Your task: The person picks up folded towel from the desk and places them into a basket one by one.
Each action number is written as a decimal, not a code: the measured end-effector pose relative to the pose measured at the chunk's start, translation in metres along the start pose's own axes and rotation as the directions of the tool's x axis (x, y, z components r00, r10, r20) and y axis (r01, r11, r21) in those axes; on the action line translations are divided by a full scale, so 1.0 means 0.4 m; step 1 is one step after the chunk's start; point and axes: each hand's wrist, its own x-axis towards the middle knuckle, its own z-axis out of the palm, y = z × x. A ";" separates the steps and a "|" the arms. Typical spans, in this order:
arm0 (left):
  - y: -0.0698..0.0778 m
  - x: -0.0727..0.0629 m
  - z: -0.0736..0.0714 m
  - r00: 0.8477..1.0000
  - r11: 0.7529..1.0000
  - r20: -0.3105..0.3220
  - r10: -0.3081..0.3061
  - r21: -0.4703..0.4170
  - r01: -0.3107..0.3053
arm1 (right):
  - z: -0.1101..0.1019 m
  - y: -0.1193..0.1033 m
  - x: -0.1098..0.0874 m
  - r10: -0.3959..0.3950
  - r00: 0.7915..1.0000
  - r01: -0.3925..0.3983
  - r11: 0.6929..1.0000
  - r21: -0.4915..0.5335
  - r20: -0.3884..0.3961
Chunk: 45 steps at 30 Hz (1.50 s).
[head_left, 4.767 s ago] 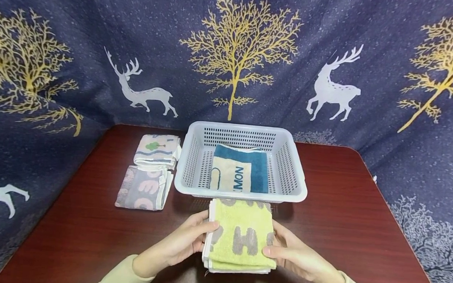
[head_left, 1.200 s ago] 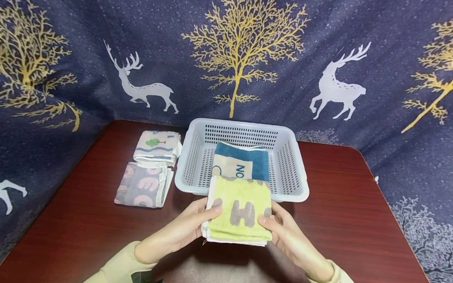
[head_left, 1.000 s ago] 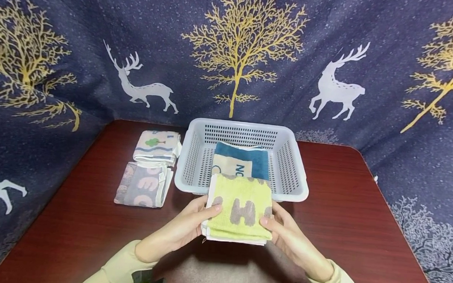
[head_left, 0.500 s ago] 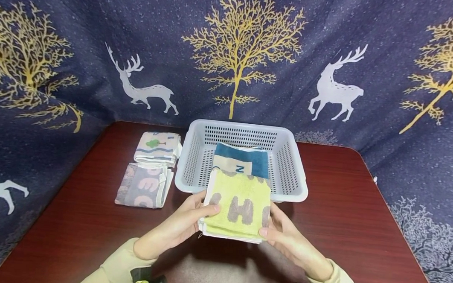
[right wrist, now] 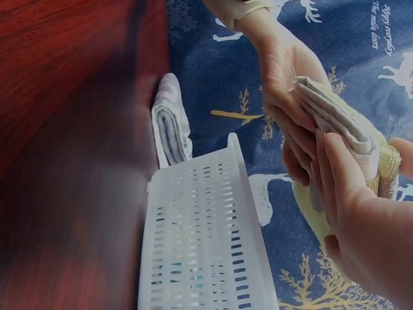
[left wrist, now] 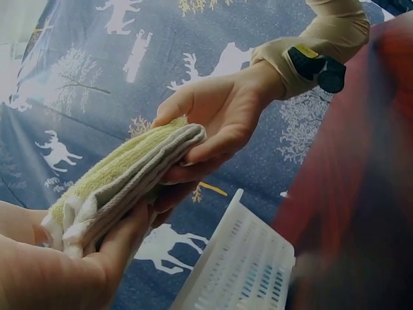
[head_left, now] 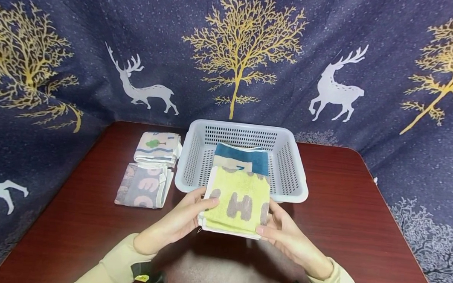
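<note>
A folded yellow-green towel with grey letters and white edges is raised off the table, its far edge over the basket's near rim. My left hand grips its left side, thumb on top and fingers beneath. On the right side my right hand holds it the same way, thumb near the lower corner. Both wrist views show the towel's stacked layers pinched between thumbs and fingers. Inside the pale grey-blue plastic basket lies a folded blue and cream towel, partly hidden by the yellow one.
Left of the basket, a folded towel with a tree print lies behind a folded grey and pink towel. All stand on a dark red wooden table. A navy cloth backdrop with deer and trees rises behind.
Both hands have lifted the yellow-green towel and carried it forward, from in front of the basket to over its near rim. It covers more of the blue towel now, tilted slightly.
</note>
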 end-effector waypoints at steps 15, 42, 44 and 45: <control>0.024 0.008 -0.009 0.999 0.998 0.031 -0.006 0.066 0.004 | -0.003 -0.016 0.009 0.000 0.997 -0.003 0.999 -0.036 -0.076; 0.068 0.052 -0.048 0.998 0.982 -0.056 0.014 0.190 -0.003 | -0.027 -0.053 0.031 0.031 0.945 -0.086 0.984 -0.158 -0.324; 0.069 0.059 -0.054 0.998 0.982 -0.059 0.018 0.190 -0.007 | -0.030 -0.055 0.033 0.030 0.939 -0.097 0.979 -0.180 -0.343; 0.070 0.062 -0.056 0.998 0.982 -0.054 0.023 0.187 -0.013 | -0.032 -0.056 0.034 0.030 0.937 -0.102 0.976 -0.192 -0.347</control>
